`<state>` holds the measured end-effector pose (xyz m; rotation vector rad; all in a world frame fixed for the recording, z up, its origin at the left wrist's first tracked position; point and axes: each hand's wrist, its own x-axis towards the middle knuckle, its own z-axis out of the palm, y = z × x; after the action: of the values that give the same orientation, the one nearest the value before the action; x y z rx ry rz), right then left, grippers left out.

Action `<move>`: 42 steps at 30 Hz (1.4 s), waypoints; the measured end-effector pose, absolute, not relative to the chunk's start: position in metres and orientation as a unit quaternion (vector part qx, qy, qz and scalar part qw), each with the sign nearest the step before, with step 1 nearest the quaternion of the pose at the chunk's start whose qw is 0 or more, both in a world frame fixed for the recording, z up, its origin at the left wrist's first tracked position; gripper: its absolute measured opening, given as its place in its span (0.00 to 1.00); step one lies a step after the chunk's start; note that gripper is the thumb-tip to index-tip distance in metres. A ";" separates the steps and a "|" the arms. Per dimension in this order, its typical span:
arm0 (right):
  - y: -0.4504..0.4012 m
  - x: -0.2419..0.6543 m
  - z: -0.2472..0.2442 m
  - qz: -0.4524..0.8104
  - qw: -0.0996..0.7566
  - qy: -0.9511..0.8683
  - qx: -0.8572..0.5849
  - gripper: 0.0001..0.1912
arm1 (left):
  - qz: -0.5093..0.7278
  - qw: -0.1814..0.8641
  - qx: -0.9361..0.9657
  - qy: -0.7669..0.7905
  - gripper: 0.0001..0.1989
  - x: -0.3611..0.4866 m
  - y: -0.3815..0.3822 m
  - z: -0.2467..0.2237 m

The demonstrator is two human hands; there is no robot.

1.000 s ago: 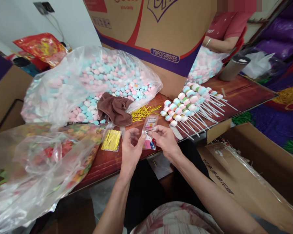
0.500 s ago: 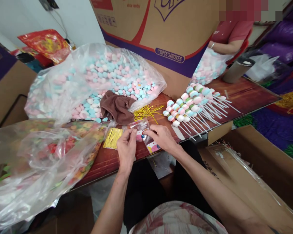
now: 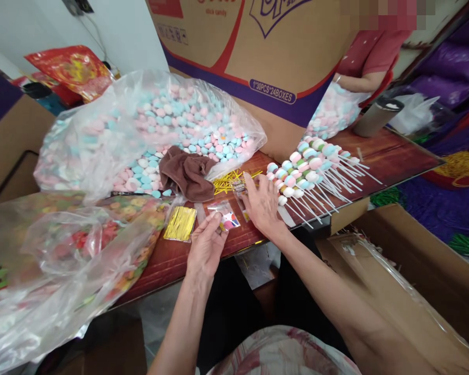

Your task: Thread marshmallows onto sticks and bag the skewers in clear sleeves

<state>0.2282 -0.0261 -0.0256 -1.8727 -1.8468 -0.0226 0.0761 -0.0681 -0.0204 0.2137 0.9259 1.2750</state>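
Note:
Between thumb and fingers, my left hand [image 3: 208, 242] pinches a small clear plastic bag [image 3: 230, 221] with a colourful print. My right hand [image 3: 263, 205] is open, fingers stretched out low over the table, at another clear bag [image 3: 240, 194]; whether it touches that bag I cannot tell. Just beyond its fingertips lie loose gold twist ties [image 3: 227, 182]. A bundle of gold twist ties [image 3: 180, 224] lies left of my left hand. To the right of my right hand, candy skewers [image 3: 303, 169] in pink, blue and white rest in rows, white sticks towards me.
A large clear sack of pastel candies [image 3: 156, 120] and a brown cloth [image 3: 187, 174] lie behind. A big carton [image 3: 234, 67] stands at the back. Bagged gummies [image 3: 113, 234] are at left, an open carton [image 3: 410, 245] at right. A co-worker [image 3: 369, 62] sits beyond a tumbler [image 3: 377, 117].
My right hand has come off the printed bag, opened and moved up and right towards the skewers. The left hand keeps the bag, now slightly lower.

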 end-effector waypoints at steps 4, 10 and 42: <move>-0.058 0.233 -0.024 0.126 0.448 -0.627 -0.625 0.14 | 0.596 0.686 0.079 0.409 0.08 0.089 -0.067 -0.026; -0.090 0.217 -0.023 0.418 0.578 -0.472 -0.519 0.08 | 0.600 0.689 0.123 0.386 0.07 0.114 -0.072 -0.025; -0.060 0.325 0.002 -0.178 0.180 -0.607 -0.753 0.08 | 0.652 0.618 0.082 0.431 0.17 0.108 -0.051 -0.020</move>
<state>0.3254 -0.0597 0.0016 -2.1287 -1.7148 -0.5018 0.1084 -0.0508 -0.0199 0.1884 0.9921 1.5001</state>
